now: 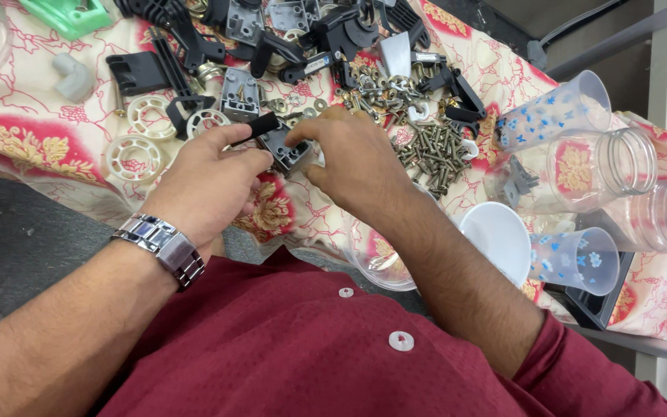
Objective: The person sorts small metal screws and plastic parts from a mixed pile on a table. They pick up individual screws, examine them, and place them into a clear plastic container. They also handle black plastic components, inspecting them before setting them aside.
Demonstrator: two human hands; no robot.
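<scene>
1. The small dark grey moulded plastic block with recessed pockets [286, 151] is held above the near edge of the table, between both hands, over the cream cloth with red and gold floral print [32, 139].
2. The block is judged to be light, rigid and not fragile; its ribbed, matt faces should give a firm purchase. It is best taken by its outer side walls, so that the pockets are left free.
3. A short black plastic bar [259, 127] projects from the upper left of the block. Whether the bar is fixed to the block or only laid against it cannot be told.
4. The left hand [208, 181], with a metal link watch [162, 245] worn at the wrist, is curled, its fingers closed together on the bar and the left side of the block.
5. The right hand [355, 158] is arched over the block, with fingertips pinched on its right edge; the thumb is hidden below.
6. Just behind the hands lie a heap of steel screws and washers [418, 147], further grey housings [239, 94], black plastic brackets [156, 66] and white spoked plastic wheels [134, 157].
7. To the right, well apart from the block, clear plastic jars [604, 166] and translucent cups with blue flower print [557, 108] lie on their sides.
</scene>
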